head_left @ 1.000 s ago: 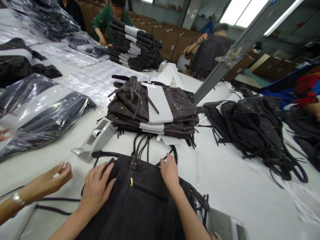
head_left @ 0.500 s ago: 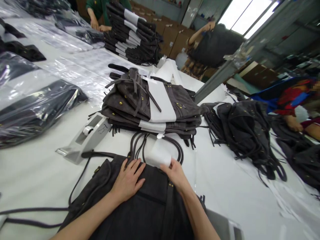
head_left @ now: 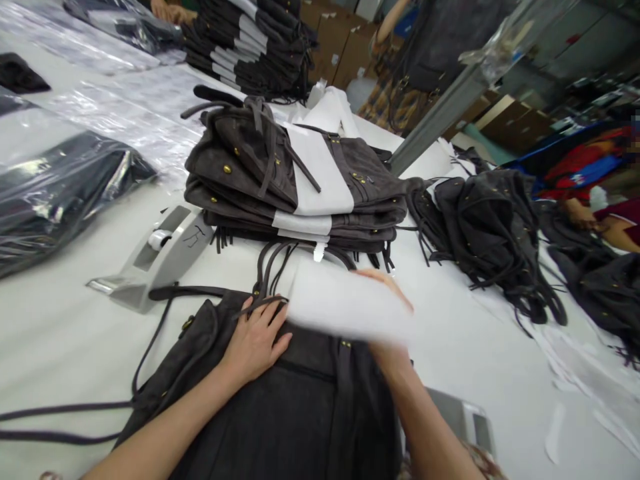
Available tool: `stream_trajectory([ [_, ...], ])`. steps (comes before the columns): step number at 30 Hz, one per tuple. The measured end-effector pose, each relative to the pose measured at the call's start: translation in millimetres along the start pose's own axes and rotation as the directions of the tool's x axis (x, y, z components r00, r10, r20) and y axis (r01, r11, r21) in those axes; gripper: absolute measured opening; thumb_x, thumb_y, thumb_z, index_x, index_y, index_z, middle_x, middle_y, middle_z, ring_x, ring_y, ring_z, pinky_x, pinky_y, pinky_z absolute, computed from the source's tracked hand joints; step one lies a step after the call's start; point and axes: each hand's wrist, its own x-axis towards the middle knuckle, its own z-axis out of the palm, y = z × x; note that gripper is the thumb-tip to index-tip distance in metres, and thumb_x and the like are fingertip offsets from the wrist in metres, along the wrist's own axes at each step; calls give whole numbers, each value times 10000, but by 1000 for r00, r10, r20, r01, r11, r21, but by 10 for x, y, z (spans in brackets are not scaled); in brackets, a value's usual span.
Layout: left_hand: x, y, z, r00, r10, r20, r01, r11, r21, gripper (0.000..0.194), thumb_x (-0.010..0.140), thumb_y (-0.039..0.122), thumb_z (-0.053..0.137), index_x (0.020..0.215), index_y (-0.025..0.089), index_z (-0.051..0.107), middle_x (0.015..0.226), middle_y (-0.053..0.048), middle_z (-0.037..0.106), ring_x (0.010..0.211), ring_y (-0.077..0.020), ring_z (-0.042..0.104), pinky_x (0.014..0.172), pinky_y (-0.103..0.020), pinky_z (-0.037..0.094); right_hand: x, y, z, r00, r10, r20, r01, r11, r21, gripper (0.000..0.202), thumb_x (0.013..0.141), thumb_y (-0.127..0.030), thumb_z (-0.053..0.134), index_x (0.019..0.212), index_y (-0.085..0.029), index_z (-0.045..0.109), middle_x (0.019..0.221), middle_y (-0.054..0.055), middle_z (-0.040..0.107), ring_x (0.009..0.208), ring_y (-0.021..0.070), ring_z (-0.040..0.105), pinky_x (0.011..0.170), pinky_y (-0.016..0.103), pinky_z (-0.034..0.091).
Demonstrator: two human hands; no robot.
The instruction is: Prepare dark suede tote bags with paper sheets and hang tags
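A dark bag [head_left: 280, 407] lies flat at the front of the white table, its straps spread to the left and above it. Resting on its upper part, my left hand [head_left: 257, 343] is open with the fingers apart, and a thin strap crosses near the fingertips. My right hand [head_left: 393, 320] holds a white paper sheet [head_left: 345, 303] above the bag's upper right edge. The sheet is blurred and covers part of the fingers. Just behind is a stack of dark bags [head_left: 240, 160] wrapped with white paper bands.
A grey tape dispenser [head_left: 155, 253] stands left of the stack. Plastic-wrapped bags [head_left: 70, 193] lie at the left, more dark bags [head_left: 490, 233] at the right. A slanted metal post [head_left: 440, 120] rises behind the stack. Other people work at the back and right.
My right hand has lifted the white paper and moved it to the right over the bag. My left hand stays on the bag. The view has tilted down slightly.
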Motion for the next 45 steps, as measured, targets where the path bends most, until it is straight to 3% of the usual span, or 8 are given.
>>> stream_trajectory([
  [3, -13, -39, 42, 1000, 14, 1, -14, 999, 33, 501, 909, 416, 440, 1375, 230, 443, 1410, -114, 468, 1287, -300, 400, 1111, -547, 206, 142, 40, 135, 986, -27, -163, 10, 994, -108, 664, 837, -365, 545, 1422, -195, 280, 1383, 157, 436, 1099, 226, 574, 891, 392, 495],
  [6, -34, -86, 76, 999, 38, -15, -37, 998, 50, 500, 914, 423, 433, 1377, 236, 442, 1439, -99, 438, 1298, -294, 395, 1106, -540, 226, -209, 216, 318, 964, -92, -250, -6, 930, -367, 859, 850, -420, 553, 1488, -151, 45, 1499, 216, 234, 1295, 300, 409, 1011, 506, 400],
  [12, -72, -96, 125, 998, 45, -44, -41, 997, 71, 492, 915, 425, 428, 1377, 254, 440, 1451, -83, 426, 1314, -281, 386, 1109, -543, 246, -1126, 706, 681, 957, -89, 275, 245, 755, -609, 538, 932, -384, 394, 1448, -267, 299, 1479, 91, 364, 1349, 304, 335, 1060, 580, 303],
  [28, -161, -123, 258, 992, 89, -93, -77, 990, 118, 496, 922, 423, 411, 1386, 249, 424, 1444, -115, 426, 1331, -299, 355, 1106, -569, 209, -1205, 774, 743, 977, -75, 201, 181, 788, -588, 477, 949, -410, 366, 1394, -246, 408, 1464, 65, 397, 1352, 245, 332, 1105, 491, 246],
  [32, -156, -169, 236, 995, 56, -82, -60, 997, -48, 483, 901, 438, 438, 1336, 232, 484, 1436, -119, 436, 1339, -309, 329, 1108, -599, 153, -1209, 668, 756, 985, -35, 172, 135, 776, -616, 476, 946, -410, 380, 1376, -214, 437, 1488, 131, 337, 1370, 262, 302, 1107, 491, 227],
  [36, -248, -152, -36, 1000, 13, 15, -6, 935, -356, 481, 841, 416, 514, 1234, 146, 572, 1431, -153, 434, 1376, -323, 268, 1129, -581, 133, -1483, 168, 566, 952, 133, 274, 61, 797, -600, 574, 932, -454, 404, 1423, -161, 358, 1519, 214, 215, 1398, 339, 218, 1077, 547, 240],
  [40, -819, -16, -568, 998, 23, 61, 8, 884, -467, 485, 834, 455, 512, 1174, 119, 598, 1306, -153, 561, 1247, -273, 478, 1081, -440, 343, -2373, -503, 144, 844, 33, 535, 256, 852, -456, 678, 893, -589, 400, 1450, -214, 308, 1540, 162, 195, 1425, 308, 142, 1113, 537, 184],
  [45, -2370, 351, -1276, 982, -61, 177, 182, 532, -827, 449, 859, 455, 536, 1193, 156, 566, 1068, -97, 683, 960, -204, 647, 882, -325, 499, -3724, -677, -104, 720, -48, 692, 433, 811, -394, 949, 666, -588, 718, 1457, -322, 265, 1563, 123, 122, 1428, 353, 80, 1110, 595, 120],
])
